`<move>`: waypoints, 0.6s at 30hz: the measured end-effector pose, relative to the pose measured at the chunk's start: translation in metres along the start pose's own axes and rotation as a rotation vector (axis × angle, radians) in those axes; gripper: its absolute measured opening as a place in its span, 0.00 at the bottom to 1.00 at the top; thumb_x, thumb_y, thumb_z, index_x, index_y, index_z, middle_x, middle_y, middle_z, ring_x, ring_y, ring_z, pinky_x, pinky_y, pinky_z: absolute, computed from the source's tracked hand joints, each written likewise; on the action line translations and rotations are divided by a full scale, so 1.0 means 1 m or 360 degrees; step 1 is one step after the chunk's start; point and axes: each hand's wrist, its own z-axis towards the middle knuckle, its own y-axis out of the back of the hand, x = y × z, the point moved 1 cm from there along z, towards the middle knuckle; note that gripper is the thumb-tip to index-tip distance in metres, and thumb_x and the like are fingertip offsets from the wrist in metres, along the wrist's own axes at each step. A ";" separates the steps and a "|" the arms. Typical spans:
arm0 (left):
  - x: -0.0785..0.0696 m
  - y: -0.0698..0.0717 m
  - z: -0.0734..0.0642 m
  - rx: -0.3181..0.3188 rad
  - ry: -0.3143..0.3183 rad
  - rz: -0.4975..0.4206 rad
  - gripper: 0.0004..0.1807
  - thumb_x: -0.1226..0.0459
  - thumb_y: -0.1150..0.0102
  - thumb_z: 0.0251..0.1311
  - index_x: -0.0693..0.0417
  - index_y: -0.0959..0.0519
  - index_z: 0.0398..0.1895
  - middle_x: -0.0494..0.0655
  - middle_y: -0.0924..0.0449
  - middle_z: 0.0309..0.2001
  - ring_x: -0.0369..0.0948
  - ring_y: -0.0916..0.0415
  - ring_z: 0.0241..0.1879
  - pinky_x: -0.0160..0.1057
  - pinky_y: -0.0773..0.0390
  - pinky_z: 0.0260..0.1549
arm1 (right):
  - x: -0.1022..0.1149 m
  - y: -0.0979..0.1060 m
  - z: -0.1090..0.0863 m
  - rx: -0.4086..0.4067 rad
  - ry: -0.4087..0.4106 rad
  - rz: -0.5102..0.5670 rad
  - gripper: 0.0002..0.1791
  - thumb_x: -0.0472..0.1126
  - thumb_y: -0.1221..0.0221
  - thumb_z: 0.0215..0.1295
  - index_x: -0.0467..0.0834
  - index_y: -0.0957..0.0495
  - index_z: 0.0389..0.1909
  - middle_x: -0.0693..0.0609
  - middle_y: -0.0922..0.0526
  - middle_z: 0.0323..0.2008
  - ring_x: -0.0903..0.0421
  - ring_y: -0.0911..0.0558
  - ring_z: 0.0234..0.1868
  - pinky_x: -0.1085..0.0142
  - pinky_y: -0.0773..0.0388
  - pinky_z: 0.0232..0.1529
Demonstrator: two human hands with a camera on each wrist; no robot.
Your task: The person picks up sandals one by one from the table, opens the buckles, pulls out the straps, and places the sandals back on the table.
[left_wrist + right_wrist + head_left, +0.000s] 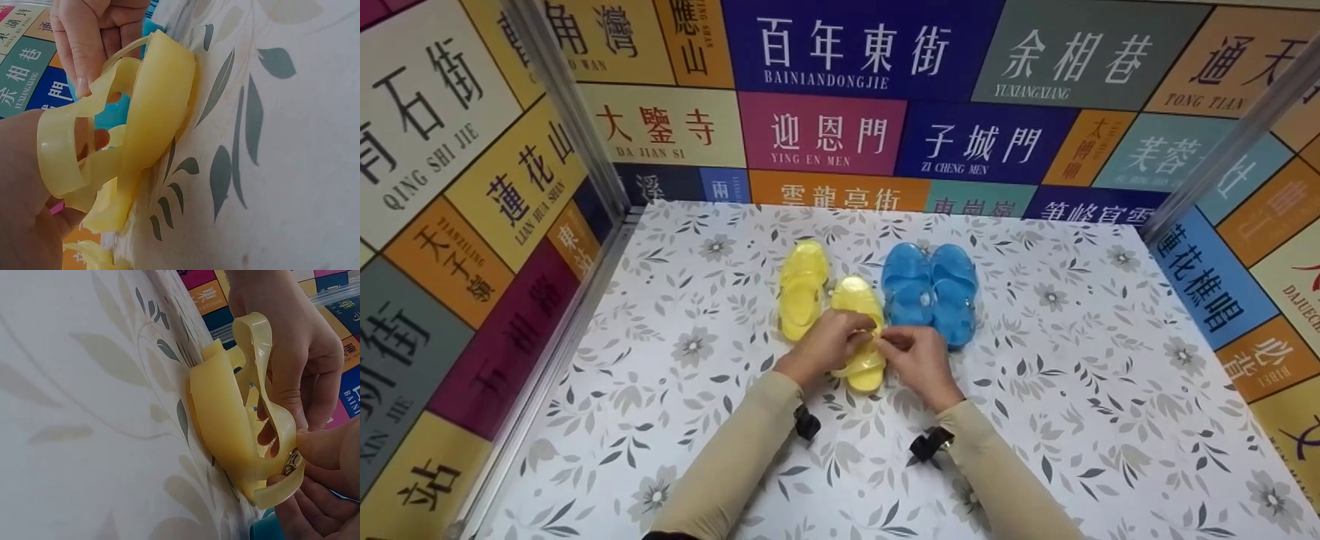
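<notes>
A yellow jelly sandal (pixel 857 298) sits on the patterned tabletop, toe pointing away from me. My left hand (pixel 832 341) is over its left side and grips the sandal's strap (pixel 275 410), with fingertips showing inside the sandal in the right wrist view. From the other side, my right hand (pixel 919 360) pinches the strap end by a small metal buckle (pixel 291 462). The ankle strap stands up in a loop in the left wrist view. A second yellow sandal (pixel 802 296) lies to the left of the one in my hands.
A pair of blue jelly sandals (pixel 930 289) stands side by side just right of my right hand. The white tabletop (pixel 1110 390) has a grey leaf and flower print. Panels with colourful street-name signs (pixel 825 135) enclose its back and sides.
</notes>
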 end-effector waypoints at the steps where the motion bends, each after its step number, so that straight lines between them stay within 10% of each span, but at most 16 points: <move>1: -0.001 0.000 0.000 -0.0004 -0.0018 0.0002 0.08 0.69 0.35 0.70 0.57 0.12 0.49 0.50 0.10 0.46 0.45 0.14 0.49 0.40 0.17 0.54 | 0.000 0.000 0.000 0.0001 0.0002 -0.0007 0.08 0.38 0.26 0.62 0.40 0.09 0.40 0.49 0.08 0.36 0.53 0.10 0.38 0.57 0.13 0.42; 6: -0.004 0.000 0.002 -0.0037 -0.0108 -0.0001 0.09 0.72 0.34 0.67 0.57 0.11 0.46 0.50 0.10 0.45 0.46 0.14 0.49 0.41 0.17 0.56 | -0.001 0.001 0.000 -0.0005 0.0065 -0.0070 0.08 0.40 0.26 0.62 0.42 0.08 0.40 0.50 0.08 0.36 0.54 0.10 0.37 0.55 0.13 0.42; 18: 0.002 0.001 0.002 -0.0038 0.0024 -0.0128 0.07 0.76 0.34 0.63 0.56 0.12 0.34 0.46 0.12 0.35 0.40 0.18 0.38 0.38 0.17 0.45 | -0.001 -0.002 -0.002 0.0011 0.0111 -0.0095 0.09 0.42 0.26 0.63 0.43 0.08 0.41 0.51 0.08 0.37 0.54 0.10 0.38 0.55 0.12 0.42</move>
